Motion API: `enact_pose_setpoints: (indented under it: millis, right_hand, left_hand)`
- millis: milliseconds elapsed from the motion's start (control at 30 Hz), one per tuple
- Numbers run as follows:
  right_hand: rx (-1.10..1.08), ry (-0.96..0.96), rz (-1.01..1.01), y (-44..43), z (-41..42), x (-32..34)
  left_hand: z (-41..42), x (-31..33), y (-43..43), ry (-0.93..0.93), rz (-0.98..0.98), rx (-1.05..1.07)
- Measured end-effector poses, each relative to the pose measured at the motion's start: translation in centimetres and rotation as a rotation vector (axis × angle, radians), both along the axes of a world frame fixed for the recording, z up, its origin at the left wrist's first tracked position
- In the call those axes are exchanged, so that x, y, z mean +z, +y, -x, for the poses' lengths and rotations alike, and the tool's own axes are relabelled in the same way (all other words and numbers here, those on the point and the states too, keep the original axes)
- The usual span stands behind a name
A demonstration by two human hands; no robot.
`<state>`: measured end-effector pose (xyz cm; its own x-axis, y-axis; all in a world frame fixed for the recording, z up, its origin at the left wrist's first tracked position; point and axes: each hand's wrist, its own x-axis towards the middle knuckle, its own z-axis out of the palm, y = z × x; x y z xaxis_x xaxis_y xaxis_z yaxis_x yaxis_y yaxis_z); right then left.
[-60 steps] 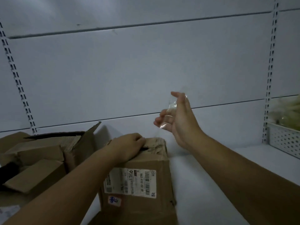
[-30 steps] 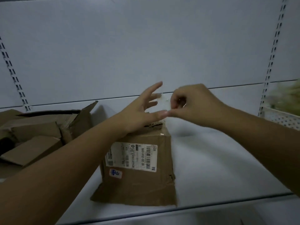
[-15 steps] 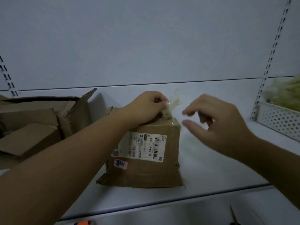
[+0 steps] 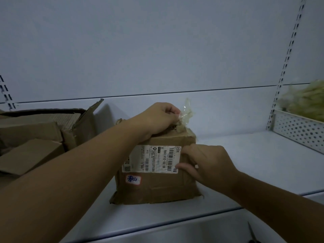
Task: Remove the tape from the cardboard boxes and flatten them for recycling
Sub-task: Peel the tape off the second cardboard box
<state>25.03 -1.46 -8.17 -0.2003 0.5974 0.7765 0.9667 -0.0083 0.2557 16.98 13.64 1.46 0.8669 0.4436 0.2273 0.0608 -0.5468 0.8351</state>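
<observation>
**Tape comes off at the shelf.** A person's left hand (image 4: 157, 118) pinched a crumpled wad of clear tape (image 4: 186, 111) at the top right corner of a small cardboard box (image 4: 157, 188). The box stood upright on a white shelf (image 4: 245, 163), near its front edge. The fingers (image 4: 172, 112) were curled tight round the wad, whose lower end appeared attached to the box top.

The right hand (image 4: 208, 163) lay against the box front, thumb and forefinger bent at the right edge of the shipping label (image 4: 152, 158). Whether they had caught anything could not be told.

The box looked light and soft-walled, its bottom edges crushed and splayed. It would likely slide or buckle under a hard pull unless braced at a folded corner rather than on a flat face. The tape seemed thin and clingy, apt to stretch and tear, so the surest hold was probably low down, close to where it left the cardboard.

Well apart to the left sat an open carton (image 4: 82, 123) with a raised flap, and more brown boxes (image 4: 31, 151) beside it. To the right, a perforated white basket (image 4: 298, 132) held something pale green, too blurred to name. Nothing stood between the hands and the box, though the back panel (image 4: 157, 50) close behind it would probably limit a pull away from the person.
</observation>
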Motion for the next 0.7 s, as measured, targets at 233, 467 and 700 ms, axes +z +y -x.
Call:
enact_pose_setpoints:
  millis: [233,467,700]
  right_hand:
    - [0.015,0.05,-0.056,0.2,-0.7,0.6]
    - [-0.004,-0.093,-0.068,0.1,-1.0,0.8]
    - [-0.124,0.001,-0.063,0.8,0.9,0.8]
  left_hand:
    - [-0.2,-0.1,0.2,0.018,0.017,0.009]
    - [-0.3,-0.2,0.2,0.005,0.028,0.025]
    - [-0.3,-0.1,0.2,-0.006,0.022,0.034]
